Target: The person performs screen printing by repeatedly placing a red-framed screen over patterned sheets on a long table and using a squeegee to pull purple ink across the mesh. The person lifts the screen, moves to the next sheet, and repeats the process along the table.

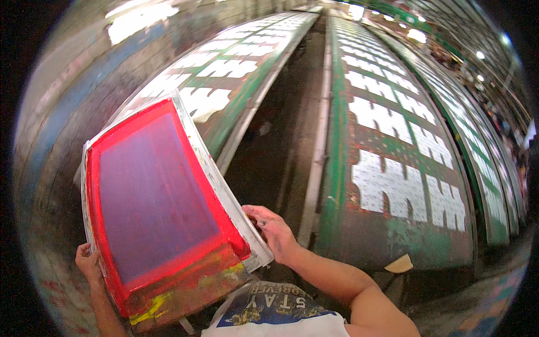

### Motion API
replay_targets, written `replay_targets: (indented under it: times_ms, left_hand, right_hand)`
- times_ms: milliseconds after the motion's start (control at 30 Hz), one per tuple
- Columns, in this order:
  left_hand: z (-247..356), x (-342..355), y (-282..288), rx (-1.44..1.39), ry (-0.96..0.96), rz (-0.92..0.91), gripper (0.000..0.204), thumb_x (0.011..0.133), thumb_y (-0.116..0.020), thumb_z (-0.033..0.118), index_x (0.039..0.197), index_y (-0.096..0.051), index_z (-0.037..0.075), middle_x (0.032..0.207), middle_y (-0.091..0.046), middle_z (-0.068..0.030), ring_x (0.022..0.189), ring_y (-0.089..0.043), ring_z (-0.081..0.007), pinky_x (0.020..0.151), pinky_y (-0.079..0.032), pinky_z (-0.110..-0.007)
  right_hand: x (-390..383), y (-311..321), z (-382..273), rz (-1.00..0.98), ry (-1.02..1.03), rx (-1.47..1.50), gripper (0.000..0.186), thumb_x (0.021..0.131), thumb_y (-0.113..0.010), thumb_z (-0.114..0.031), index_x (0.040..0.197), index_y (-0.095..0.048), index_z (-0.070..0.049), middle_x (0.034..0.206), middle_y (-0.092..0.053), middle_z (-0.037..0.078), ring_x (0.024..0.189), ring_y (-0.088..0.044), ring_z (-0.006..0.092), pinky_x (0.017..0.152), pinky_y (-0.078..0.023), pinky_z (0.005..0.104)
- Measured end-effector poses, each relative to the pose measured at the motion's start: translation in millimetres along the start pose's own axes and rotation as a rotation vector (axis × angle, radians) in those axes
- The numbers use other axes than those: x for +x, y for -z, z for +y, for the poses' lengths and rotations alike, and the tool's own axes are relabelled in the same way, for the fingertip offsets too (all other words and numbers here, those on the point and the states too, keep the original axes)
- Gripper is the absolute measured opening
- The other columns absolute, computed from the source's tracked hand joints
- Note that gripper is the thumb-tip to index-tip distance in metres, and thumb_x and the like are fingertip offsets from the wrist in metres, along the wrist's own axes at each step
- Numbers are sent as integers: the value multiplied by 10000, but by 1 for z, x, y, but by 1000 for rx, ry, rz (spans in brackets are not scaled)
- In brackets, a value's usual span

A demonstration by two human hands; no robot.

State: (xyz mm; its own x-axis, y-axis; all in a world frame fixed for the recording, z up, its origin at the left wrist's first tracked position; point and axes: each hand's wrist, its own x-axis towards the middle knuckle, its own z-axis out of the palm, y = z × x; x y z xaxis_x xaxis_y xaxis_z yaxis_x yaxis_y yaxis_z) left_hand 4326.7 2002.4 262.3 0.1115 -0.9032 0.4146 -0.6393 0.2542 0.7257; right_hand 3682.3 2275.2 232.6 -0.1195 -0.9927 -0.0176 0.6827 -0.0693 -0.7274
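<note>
A screen printing frame (pixel 154 194) is tilted in front of me on the left. Its mesh is purple-grey with a bright red border, and its outer edges are whitish. Red and yellow ink smears mark its near end. My left hand (pixel 88 263) is closed around the frame's left edge, with part of the fingers out of sight behind it. On the opposite edge, near the lower right corner, my right hand (pixel 274 233) grips the rim; its fingertips are partly hidden.
Long green printing tables (pixel 401 241) run into the distance, carrying rows of white cut fabric pieces (pixel 387 182). A dark aisle (pixel 283 151) separates two of them. A pale, curved flat piece (pixel 399 263) sits at the right table's near edge. A block wall (pixel 62 121) stands left.
</note>
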Motion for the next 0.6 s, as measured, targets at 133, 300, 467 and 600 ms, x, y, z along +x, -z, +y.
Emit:
replay_targets:
  times_ms: [133,300,467,600]
  left_hand:
    - [-73,-38,50,247,92,184,353,829,-825,19,1167,-726,3,1063,-694,-19,915,-641,-162,860,-533,-334]
    - [-125,-82,82,92,290,272,379,824,-832,34,1188,-731,8,1066,-690,-24,967,-644,-183,932,-533,-359]
    - [-147,-104,93,118,362,338,357,832,-812,-11,1178,-732,28,1061,-678,-3,960,-633,-158,912,-524,-332]
    - [-162,-111,102,162,394,428,371,824,-830,-32,1173,-723,29,1091,-683,-8,981,-642,-165,912,-522,-317]
  right_hand:
    - [75,-29,33,-85,-113,-34,694,972,-667,-363,1548,-570,13,1520,-641,152,1408,-583,259,1253,-385,406]
    - [154,-64,79,-180,-223,-64,668,992,-624,-323,1555,-555,30,1539,-626,174,1411,-584,277,1252,-394,420]
    - [211,-90,101,-267,-318,-73,696,983,-621,-300,1573,-519,55,1547,-612,185,1441,-563,282,1268,-379,424]
    - [251,-103,127,-318,-306,-145,760,984,-621,-275,1641,-453,67,1630,-558,204,1522,-503,295,1313,-323,421]
